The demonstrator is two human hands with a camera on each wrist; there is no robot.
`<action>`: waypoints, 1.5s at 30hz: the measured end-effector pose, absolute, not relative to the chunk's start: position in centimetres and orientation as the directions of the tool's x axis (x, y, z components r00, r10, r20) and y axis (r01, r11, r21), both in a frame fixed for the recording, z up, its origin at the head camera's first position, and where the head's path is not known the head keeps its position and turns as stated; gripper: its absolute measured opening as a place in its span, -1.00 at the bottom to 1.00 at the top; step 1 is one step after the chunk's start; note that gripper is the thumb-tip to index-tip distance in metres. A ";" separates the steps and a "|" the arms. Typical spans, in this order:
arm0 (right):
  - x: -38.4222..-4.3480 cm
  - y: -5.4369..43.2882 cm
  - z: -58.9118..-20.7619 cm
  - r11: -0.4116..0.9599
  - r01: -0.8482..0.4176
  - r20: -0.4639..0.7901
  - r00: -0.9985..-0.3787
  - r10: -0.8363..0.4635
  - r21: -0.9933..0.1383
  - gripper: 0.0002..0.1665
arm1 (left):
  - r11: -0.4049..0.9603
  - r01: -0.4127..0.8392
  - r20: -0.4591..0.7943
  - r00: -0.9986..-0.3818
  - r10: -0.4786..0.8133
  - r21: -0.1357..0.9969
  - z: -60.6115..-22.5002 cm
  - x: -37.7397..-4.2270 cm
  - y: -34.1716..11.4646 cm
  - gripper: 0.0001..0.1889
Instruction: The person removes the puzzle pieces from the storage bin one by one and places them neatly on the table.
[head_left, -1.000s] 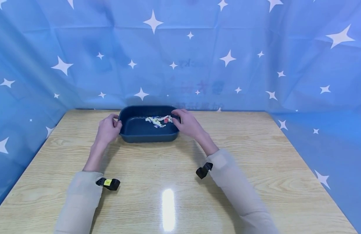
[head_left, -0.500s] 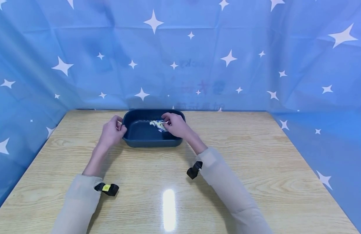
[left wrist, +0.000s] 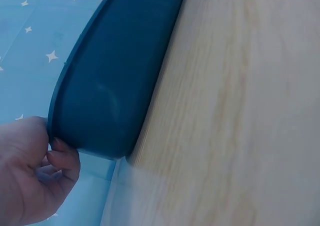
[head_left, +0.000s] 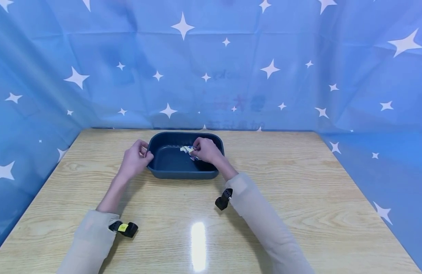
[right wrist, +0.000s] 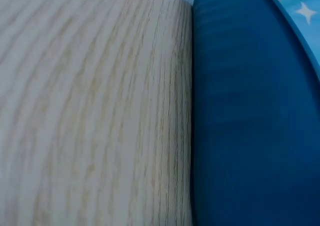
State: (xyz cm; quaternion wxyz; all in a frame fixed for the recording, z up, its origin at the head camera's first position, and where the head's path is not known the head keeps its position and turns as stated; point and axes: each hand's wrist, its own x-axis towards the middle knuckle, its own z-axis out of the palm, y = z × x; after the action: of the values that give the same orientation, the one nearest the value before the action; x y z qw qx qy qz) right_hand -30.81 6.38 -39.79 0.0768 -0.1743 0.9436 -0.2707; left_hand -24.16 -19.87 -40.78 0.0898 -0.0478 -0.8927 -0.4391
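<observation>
Two bare hands at a dark blue, rounded rectangular tray with raised walls (head_left: pixel 183 175), which stands upright on a pale wood-grained table (head_left: pixel 265 213) and serves as the landmark throughout. The person's left hand (head_left: pixel 134 159) is at the left end of the tray, its thumb and bent fingers pinching the rim; the left wrist view shows the same contact against the end wall. The right hand (head_left: pixel 207 150) reaches over the tray's right end into its interior. Its thumb and fingers are narrowly spaced and bent downward at the crumpled, white-and-blue, thin sheet-like scrap (head_left: pixel 185 149), whose right part they cover; whether they grip it cannot be told. The scrap is inside the tray, right of its middle, its left part exposed. The right wrist view shows the tray's outer wall beside the table surface, with the fingers' hold out of sight. Nearer the person than the tray are two light grey sleeves (head_left: pixel 91 238), each bearing a small black wrist camera (head_left: pixel 130 230). Behind the tray hangs a blue curtain printed with white four-pointed stars (head_left: pixel 197 49).
</observation>
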 end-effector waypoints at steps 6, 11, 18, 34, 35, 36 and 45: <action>-30.7 6.3 -39.7 0.831 -0.241 -0.128 -0.929 -0.347 -0.501 -0.65 | 0.606 0.141 0.183 -0.983 -0.006 0.782 -40.9 -24.2 -20.0 -0.76; -30.6 6.4 -39.7 0.831 -0.192 -0.157 -0.936 -0.315 -0.522 -0.69 | 0.603 0.128 0.161 -0.987 -0.001 0.787 -40.9 -24.2 -19.9 -0.75; -30.3 6.6 -39.5 0.797 -0.226 -0.126 -0.928 -0.351 -0.560 -0.77 | 0.585 0.121 0.148 -0.989 0.001 0.802 -41.1 -24.3 -19.9 -0.73; -29.1 8.0 -38.6 0.576 -0.311 0.115 -0.929 -0.351 -0.756 -0.72 | 0.581 0.121 0.149 -0.989 0.000 0.805 -41.3 -24.3 -19.9 -0.74; -29.0 8.2 -38.5 0.555 -0.312 0.125 -0.929 -0.349 -0.771 -0.72 | 0.580 0.122 0.149 -0.989 0.000 0.805 -41.3 -24.3 -19.9 -0.74; -28.9 8.4 -38.4 0.535 -0.311 0.132 -0.929 -0.347 -0.785 -0.71 | 0.580 0.122 0.150 -0.989 0.000 0.805 -41.3 -24.3 -19.9 -0.74; -28.9 11.4 -37.4 0.445 -0.277 0.205 -0.957 -0.203 -0.852 -0.73 | 0.582 0.126 0.164 -0.986 -0.013 0.803 -41.3 -24.3 -19.7 -0.76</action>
State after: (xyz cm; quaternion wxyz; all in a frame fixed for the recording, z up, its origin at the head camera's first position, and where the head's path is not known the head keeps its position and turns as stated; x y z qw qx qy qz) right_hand -28.90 11.44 -37.39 -0.0363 -0.1414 0.8492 -0.5075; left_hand -24.35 -19.72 -41.27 0.0759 -0.0319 -0.8862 -0.4559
